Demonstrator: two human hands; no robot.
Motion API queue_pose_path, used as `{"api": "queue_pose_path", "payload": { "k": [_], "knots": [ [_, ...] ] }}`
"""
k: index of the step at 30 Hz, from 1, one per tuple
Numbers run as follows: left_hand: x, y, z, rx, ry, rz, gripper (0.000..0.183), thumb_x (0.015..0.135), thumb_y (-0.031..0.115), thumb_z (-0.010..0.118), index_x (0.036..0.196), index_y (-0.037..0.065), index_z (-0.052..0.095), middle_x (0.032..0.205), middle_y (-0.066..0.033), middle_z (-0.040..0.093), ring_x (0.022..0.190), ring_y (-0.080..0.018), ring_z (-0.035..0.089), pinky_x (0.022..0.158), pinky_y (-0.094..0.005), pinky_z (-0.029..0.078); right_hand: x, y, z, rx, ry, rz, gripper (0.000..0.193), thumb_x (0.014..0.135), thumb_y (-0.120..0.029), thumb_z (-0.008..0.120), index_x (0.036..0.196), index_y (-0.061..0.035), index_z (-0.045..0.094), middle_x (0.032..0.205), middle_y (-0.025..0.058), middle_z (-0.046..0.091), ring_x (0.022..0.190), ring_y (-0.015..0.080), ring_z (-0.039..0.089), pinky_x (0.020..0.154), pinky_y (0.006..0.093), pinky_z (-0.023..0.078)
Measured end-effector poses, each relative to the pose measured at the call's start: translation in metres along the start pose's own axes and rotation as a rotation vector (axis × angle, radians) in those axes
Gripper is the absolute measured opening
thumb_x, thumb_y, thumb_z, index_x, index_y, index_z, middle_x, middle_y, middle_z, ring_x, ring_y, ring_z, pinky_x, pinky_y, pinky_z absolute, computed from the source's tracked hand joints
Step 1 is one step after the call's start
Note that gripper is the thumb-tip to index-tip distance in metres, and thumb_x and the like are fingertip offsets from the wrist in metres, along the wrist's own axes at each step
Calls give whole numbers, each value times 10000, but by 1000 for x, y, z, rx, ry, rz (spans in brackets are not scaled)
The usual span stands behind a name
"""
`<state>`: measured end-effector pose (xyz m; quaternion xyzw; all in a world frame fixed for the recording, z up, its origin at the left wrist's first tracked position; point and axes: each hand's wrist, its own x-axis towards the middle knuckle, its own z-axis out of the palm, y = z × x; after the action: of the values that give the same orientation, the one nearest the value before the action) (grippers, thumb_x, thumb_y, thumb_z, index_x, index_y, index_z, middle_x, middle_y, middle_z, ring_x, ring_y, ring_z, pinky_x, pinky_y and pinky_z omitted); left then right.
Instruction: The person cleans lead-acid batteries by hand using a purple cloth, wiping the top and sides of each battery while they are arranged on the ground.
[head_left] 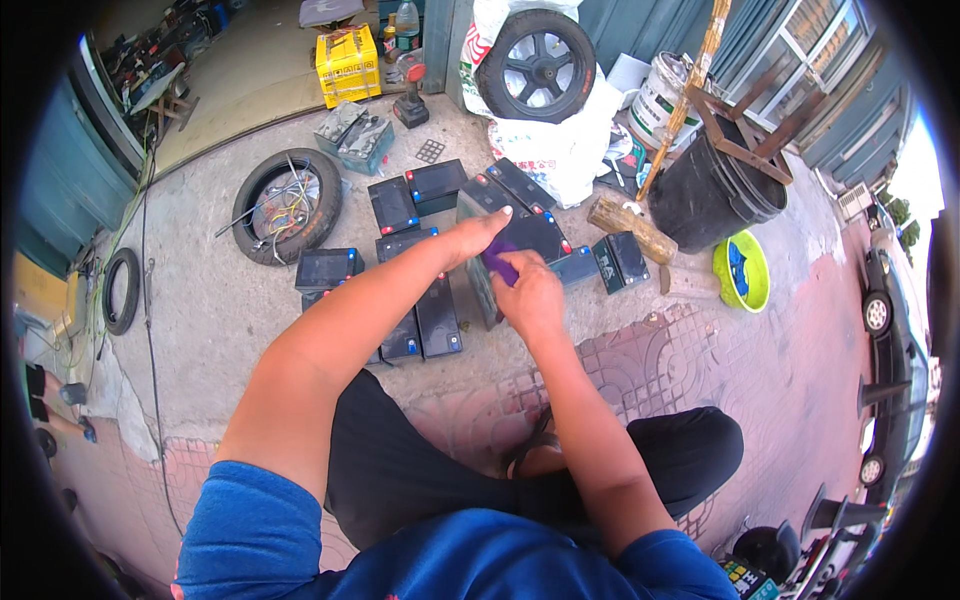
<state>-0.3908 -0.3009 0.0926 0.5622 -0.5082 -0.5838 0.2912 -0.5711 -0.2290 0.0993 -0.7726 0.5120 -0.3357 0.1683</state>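
Observation:
My left hand (478,238) grips the near-left edge of a dark battery (530,236) in the middle group, its thumb on top and its other fingers mostly hidden. Just to the right, my right hand (532,297) is closed around a purple cloth (500,262). The cloth touches the same battery near its edge. Several more black batteries with red and blue terminals stand around, among them one behind (436,182), a long one to the left (437,315) and a separate one to the right (621,262).
Tyres (290,205), a cordless drill (411,92) and a yellow box (347,66) lie toward the back left. A wheel (537,68) leans on white sacks at the back. To the right are wood logs (634,228), a black bucket (712,190) and a lime-green basin (752,285).

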Motion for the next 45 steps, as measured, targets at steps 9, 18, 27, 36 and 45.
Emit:
{"api": "queue_pose_path", "payload": {
  "k": [9,18,27,36,45],
  "knots": [
    [-26,-2,5,56,497,181,707,1113,572,538,1473,-28,642,1457,-222,682,1308,-286,661,1136,-399,472,-7,-1,-23,1107,237,680,358,1033,-234,799,1298,-5,722,1133,35,774,926,119,721,820,292,589],
    [-95,35,64,-37,497,243,614,1082,466,661,1455,-21,648,1326,-246,741,1232,-341,719,1076,-405,534,8,-24,-21,1373,-29,616,514,1126,-472,616,1360,-25,720,1205,68,771,1106,234,728,992,383,568],
    [-47,-61,112,-706,869,-120,516,1134,345,604,1512,-7,601,1387,-142,710,1198,-227,680,1033,-377,529,107,88,-7,-248,-32,40,505,1092,-421,588,1407,-43,699,1495,178,656,1423,367,569,1203,492,425],
    [14,-101,131,-731,978,143,430,1150,185,525,1516,-24,611,1449,-161,683,1324,-263,636,1161,-373,459,87,86,36,-330,36,-33,396,1098,-385,590,1298,-88,758,1430,104,679,1290,334,648,1103,482,505],
    [22,-87,95,-827,894,297,390,1154,194,545,1503,39,629,1342,-94,695,1239,-191,648,1102,-342,497,88,78,35,-320,55,-36,360,1095,-361,601,1269,-92,764,1401,91,686,1263,337,652,1095,468,508]
  ]
}}
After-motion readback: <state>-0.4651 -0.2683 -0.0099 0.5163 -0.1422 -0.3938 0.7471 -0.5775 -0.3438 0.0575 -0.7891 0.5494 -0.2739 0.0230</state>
